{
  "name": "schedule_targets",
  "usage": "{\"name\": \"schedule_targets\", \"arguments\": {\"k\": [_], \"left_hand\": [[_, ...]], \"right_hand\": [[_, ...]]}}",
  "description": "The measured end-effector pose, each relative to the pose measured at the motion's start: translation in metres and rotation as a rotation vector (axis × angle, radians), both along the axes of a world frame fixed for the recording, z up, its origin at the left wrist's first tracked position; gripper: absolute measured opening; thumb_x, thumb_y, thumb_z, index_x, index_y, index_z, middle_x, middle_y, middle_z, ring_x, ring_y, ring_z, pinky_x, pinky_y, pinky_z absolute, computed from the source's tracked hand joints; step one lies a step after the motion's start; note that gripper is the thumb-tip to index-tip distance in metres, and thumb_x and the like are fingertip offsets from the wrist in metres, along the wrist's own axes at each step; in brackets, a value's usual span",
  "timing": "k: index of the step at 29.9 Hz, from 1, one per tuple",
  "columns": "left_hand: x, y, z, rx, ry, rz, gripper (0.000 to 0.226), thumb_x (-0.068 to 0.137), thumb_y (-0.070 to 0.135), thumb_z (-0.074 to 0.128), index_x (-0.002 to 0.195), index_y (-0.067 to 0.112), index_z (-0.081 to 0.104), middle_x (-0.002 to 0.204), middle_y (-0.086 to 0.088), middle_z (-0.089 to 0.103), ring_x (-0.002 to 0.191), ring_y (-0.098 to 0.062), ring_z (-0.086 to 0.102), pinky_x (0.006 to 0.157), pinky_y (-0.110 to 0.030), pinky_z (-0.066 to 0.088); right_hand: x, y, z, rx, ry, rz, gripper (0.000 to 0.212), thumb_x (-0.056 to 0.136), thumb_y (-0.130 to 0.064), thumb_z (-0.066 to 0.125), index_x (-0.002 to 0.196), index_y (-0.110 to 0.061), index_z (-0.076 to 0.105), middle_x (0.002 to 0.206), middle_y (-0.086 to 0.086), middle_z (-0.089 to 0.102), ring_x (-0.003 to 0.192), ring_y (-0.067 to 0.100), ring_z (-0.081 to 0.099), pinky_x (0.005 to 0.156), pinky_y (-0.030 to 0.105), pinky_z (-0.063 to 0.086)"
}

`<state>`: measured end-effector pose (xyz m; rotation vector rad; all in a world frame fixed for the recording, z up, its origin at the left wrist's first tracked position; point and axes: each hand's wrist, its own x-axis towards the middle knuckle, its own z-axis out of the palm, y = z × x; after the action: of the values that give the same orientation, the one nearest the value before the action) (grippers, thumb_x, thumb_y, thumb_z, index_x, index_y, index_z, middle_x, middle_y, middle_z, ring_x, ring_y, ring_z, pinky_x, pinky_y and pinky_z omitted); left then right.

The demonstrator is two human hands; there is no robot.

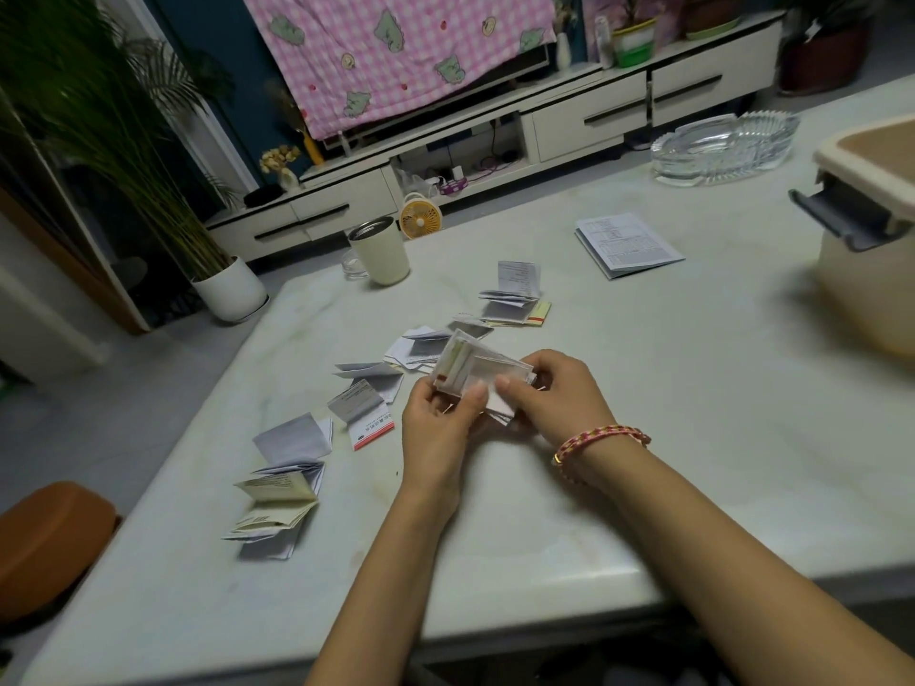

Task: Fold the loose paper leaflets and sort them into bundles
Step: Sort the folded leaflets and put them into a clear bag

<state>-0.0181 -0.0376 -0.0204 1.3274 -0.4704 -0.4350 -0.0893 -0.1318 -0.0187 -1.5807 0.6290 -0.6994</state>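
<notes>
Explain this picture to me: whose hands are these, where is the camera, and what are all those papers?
No machine here: these are a person's two bare hands. The one picture comes from a wide-angle camera worn on the person's head, looking forward and down. The left hand and the right hand, which has a braided bracelet at its wrist, together hold a small stack of folded leaflets over the pale table, fingers curled round it. More folded leaflets lie scattered on the table: a pile near the left edge, a second pile farther back. One larger leaflet lies flat by itself. A cream cup, a glass ashtray and a lidded container stand farther off.
</notes>
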Motion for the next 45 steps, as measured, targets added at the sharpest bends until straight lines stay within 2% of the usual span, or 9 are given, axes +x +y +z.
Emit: {"name": "schedule_targets", "arguments": {"k": [4, 7, 11, 18, 21, 24, 29, 37, 45], "left_hand": [[0.001, 0.003, 0.000, 0.111, -0.198, 0.025, 0.041, 0.077, -0.004, 0.070, 0.103, 0.022, 0.051, 0.078, -0.004, 0.065, 0.067, -0.006, 0.060, 0.066, -0.015, 0.047], [-0.001, 0.004, -0.002, 0.161, -0.448, 0.046, 0.054, 0.071, 0.010, 0.075, 0.115, 0.030, 0.052, 0.102, -0.001, 0.063, 0.087, -0.004, 0.060, 0.075, -0.016, 0.046], [-0.005, 0.004, -0.006, 0.236, -0.725, 0.019, 0.045, 0.077, 0.023, 0.067, 0.115, 0.039, 0.049, 0.117, 0.012, 0.056, 0.110, -0.001, 0.052, 0.092, -0.017, 0.042], [-0.004, -0.001, -0.014, 0.365, -0.872, -0.018, 0.026, 0.088, 0.024, 0.049, 0.112, 0.022, 0.059, 0.104, 0.000, 0.056, 0.095, 0.014, 0.047, 0.080, -0.004, 0.035], [-0.002, -0.002, -0.015, 0.377, -0.939, 0.013, 0.025, 0.091, 0.017, 0.052, 0.114, 0.012, 0.062, 0.099, 0.002, 0.057, 0.090, 0.015, 0.047, 0.079, -0.002, 0.034], [-0.001, -0.004, -0.014, 0.378, -0.952, 0.035, 0.019, 0.090, 0.010, 0.055, 0.106, 0.012, 0.065, 0.091, 0.015, 0.054, 0.086, 0.015, 0.049, 0.075, -0.003, 0.036], [-0.001, -0.001, -0.010, 0.315, -0.868, 0.066, 0.022, 0.083, -0.001, 0.059, 0.082, 0.019, 0.068, 0.081, 0.018, 0.060, 0.078, 0.011, 0.054, 0.064, -0.005, 0.038], [-0.002, -0.002, 0.002, 0.267, -0.562, 0.034, 0.031, 0.079, -0.002, 0.066, 0.073, 0.028, 0.068, 0.064, 0.017, 0.067, 0.062, 0.001, 0.058, 0.062, -0.013, 0.045], [-0.005, 0.005, 0.009, 0.158, -0.083, -0.136, 0.012, 0.086, 0.001, 0.060, 0.095, 0.003, 0.068, 0.073, 0.000, 0.072, 0.062, -0.011, 0.066, 0.057, -0.018, 0.055]], "right_hand": [[-0.010, -0.013, 0.008, -0.182, 0.072, 0.047, 0.025, 0.079, -0.013, 0.068, 0.065, -0.023, 0.050, 0.062, -0.003, 0.054, 0.062, 0.018, 0.053, 0.065, 0.028, 0.046], [-0.020, -0.021, 0.019, -0.471, 0.214, 0.107, 0.020, 0.083, -0.013, 0.064, 0.075, -0.020, 0.048, 0.070, -0.003, 0.053, 0.071, 0.017, 0.048, 0.060, 0.023, 0.038], [-0.029, -0.026, 0.025, -0.620, 0.315, 0.157, 0.012, 0.087, -0.016, 0.061, 0.087, -0.020, 0.050, 0.093, 0.007, 0.063, 0.083, 0.019, 0.050, 0.069, 0.027, 0.035], [-0.025, -0.012, 0.000, -0.907, 0.498, 0.106, 0.036, 0.099, -0.016, 0.036, 0.135, -0.016, 0.035, 0.123, 0.009, 0.050, 0.110, 0.029, 0.047, 0.087, 0.035, 0.035], [-0.024, -0.012, -0.014, -1.112, 0.534, -0.021, 0.045, 0.094, -0.016, 0.042, 0.138, -0.010, 0.042, 0.100, 0.011, 0.060, 0.089, 0.031, 0.056, 0.073, 0.036, 0.043], [-0.025, -0.012, -0.016, -1.197, 0.479, -0.147, 0.038, 0.083, -0.024, 0.038, 0.103, -0.009, 0.067, 0.070, 0.005, 0.060, 0.061, 0.026, 0.057, 0.052, 0.028, 0.042], [-0.028, -0.016, 0.003, -0.850, 0.424, 0.095, 0.021, 0.097, -0.019, 0.041, 0.105, -0.011, 0.058, 0.104, 0.009, 0.061, 0.101, 0.028, 0.051, 0.080, 0.032, 0.033], [-0.026, -0.023, 0.007, -0.466, 0.203, 0.105, 0.009, 0.085, -0.010, 0.062, 0.084, -0.011, 0.071, 0.070, 0.001, 0.062, 0.072, 0.014, 0.052, 0.058, 0.006, 0.034], [-0.024, -0.023, 0.006, -0.355, 0.129, 0.093, 0.008, 0.085, -0.012, 0.063, 0.078, -0.013, 0.065, 0.063, -0.001, 0.055, 0.062, 0.011, 0.047, 0.059, 0.020, 0.037]]}}
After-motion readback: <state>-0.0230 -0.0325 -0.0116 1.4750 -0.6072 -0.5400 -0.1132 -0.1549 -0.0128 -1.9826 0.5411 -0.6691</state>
